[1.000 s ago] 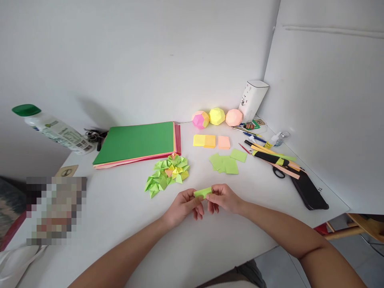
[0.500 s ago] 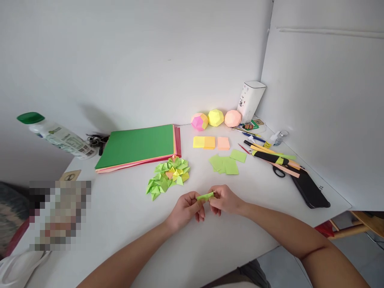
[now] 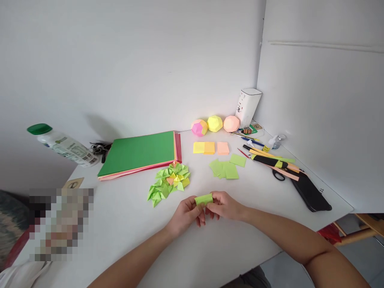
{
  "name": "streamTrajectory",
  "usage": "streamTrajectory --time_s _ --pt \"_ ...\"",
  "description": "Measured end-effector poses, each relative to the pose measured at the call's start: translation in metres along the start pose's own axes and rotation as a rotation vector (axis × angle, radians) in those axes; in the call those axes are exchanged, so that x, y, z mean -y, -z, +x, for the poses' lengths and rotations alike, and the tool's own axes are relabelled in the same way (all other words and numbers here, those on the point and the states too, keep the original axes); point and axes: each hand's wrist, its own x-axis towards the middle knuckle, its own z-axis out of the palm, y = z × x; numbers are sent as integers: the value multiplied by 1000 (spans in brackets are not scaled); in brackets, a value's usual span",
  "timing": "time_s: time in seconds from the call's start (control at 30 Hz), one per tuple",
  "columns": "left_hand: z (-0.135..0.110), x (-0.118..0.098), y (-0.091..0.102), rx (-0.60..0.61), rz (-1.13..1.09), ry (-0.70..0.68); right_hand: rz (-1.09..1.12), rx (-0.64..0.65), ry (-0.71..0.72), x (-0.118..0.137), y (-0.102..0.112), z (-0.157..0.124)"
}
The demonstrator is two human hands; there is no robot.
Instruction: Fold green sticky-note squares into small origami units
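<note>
A small folded piece of light green paper (image 3: 204, 199) is held up between my two hands, above the white table. My left hand (image 3: 187, 214) pinches its left end, thumb in front. On the right end, my right hand (image 3: 223, 206) grips it with thumb and fingers. Beyond the hands lie several loose green paper squares (image 3: 228, 169). To the left is a heap of folded paper pieces (image 3: 163, 183), mostly green with a few yellow and orange ones.
A stack of coloured sheets (image 3: 141, 152) lies at the back left, near a white bottle (image 3: 67, 148). Three paper balls (image 3: 215, 124) line the wall behind yellow, orange and pink pads (image 3: 209, 147). A cutter (image 3: 268, 161), scissors (image 3: 279, 175) and a black phone (image 3: 310, 193) lie at right.
The green paper has tilted so that more of its face shows. My right hand has turned, its thumb now lying along the paper's lower edge. The camera view has shifted slightly.
</note>
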Motion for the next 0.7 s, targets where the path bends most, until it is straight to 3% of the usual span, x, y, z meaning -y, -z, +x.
streamTrajectory --time_s 0.37,0.7 --pt "0 -3 1 1 -13 13 103 -105 1 1 0 1" --pt "1 -4 3 -7 -49 22 142 -105 -10 2 9 2"
